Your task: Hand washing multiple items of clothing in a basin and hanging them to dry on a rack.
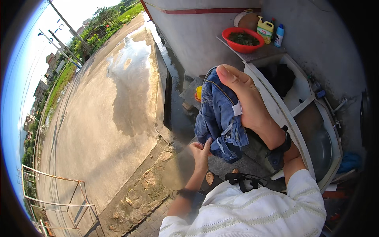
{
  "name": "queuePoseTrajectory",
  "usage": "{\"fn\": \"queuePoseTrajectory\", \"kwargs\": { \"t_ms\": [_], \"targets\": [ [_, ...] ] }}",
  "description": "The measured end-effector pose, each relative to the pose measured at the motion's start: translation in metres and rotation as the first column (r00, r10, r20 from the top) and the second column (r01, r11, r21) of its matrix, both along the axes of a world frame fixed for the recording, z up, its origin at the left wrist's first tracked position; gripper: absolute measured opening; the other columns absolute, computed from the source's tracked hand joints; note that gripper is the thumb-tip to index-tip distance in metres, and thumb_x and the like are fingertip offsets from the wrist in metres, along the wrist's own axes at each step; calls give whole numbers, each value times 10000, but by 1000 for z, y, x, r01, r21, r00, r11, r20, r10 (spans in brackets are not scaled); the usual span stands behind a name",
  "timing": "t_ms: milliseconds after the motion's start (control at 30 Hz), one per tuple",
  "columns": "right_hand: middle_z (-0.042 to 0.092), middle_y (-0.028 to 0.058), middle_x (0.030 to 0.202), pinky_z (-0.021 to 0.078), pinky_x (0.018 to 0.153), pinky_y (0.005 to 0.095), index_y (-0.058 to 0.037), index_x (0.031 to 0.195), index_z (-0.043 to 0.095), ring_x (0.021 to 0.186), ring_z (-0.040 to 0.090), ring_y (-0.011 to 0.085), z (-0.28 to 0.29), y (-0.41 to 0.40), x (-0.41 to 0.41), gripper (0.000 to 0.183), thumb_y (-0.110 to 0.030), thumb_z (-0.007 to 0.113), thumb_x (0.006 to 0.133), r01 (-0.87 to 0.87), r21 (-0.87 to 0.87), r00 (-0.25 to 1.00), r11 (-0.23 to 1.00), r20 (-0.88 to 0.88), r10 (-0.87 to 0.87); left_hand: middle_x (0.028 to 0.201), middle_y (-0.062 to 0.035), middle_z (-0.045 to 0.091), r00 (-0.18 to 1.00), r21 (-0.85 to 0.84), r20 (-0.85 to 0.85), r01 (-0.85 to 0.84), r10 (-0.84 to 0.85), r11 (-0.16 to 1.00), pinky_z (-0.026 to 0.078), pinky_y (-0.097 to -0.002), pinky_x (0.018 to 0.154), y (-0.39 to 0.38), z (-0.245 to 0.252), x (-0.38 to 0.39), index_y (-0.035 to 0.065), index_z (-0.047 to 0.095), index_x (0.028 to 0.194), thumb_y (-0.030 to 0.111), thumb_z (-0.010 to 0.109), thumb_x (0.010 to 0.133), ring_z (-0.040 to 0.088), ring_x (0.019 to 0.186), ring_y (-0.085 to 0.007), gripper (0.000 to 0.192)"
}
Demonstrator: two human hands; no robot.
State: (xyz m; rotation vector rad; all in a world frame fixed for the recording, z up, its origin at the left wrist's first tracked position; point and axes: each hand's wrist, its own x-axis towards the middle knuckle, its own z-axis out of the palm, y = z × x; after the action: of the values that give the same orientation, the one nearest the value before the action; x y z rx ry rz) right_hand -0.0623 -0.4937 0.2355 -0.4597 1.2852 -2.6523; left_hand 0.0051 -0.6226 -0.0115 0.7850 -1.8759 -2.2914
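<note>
A blue denim garment (217, 109) with a white tag hangs bunched in front of me. My right hand (247, 94) grips its upper edge, thumb pointing up. Lower down, my left hand (202, 152) pinches the bottom left part of the denim between thumb and fingers. Folds of cloth hide some of the left fingertips. Right of the garment runs the pale rim of a two-basin wash sink (274, 102). Dark cloth (279, 77) lies in the far basin, and the near basin (321, 148) appears to hold water.
A red bowl of leafy greens (243, 40) stands on the sink's far ledge beside a yellow jug (265, 29) and a blue bottle (279, 35). A drainage channel (174, 94) borders the wet concrete road (97, 97). At lower left stands a rusty metal frame (59, 204).
</note>
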Motion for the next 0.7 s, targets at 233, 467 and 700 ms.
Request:
{"fn": "queuePoseTrajectory", "kwargs": {
  "t_ms": [233, 467, 700],
  "targets": [
    [584, -82, 753, 449, 586, 162, -85, 875, 635, 657, 544, -6, 7, 28, 13, 146, -231, 625, 885, 18, -23, 999, 1000, -41, -19, 1042, -17, 472, 938, 275, 217, 206, -270, 939, 423, -353, 838, 29, -17, -7, 141, 363, 1163, 613, 574, 800, 479, 982, -136, 632],
    [511, -104, 683, 385, 531, 148, -96, 773, 590, 588, 464, -27, 7, 65, 17, 189, -229, 590, 908, 196, 18, 978, 981, -80, -194, 1195, -52, 543, 916, 396, 42, 352, -400, 848, 353, -334, 977, 6, 34, -30, 70, 478, 1257, 422, 604, 855, 500, 1114, -178, 549],
    [563, -36, 718, 417, 617, 174, -47, 868, 616, 688, 543, 34, -65, 136, 8, 337, -384, 629, 861, -97, 764, 984, 638, -23, 177, 954, -100, 644, 884, 258, -468, 158, -20, 953, 496, -289, 786, -50, 191, -35, -26, 585, 991, 415, 460, 947, 623, 852, -165, 461]
  ]
}}
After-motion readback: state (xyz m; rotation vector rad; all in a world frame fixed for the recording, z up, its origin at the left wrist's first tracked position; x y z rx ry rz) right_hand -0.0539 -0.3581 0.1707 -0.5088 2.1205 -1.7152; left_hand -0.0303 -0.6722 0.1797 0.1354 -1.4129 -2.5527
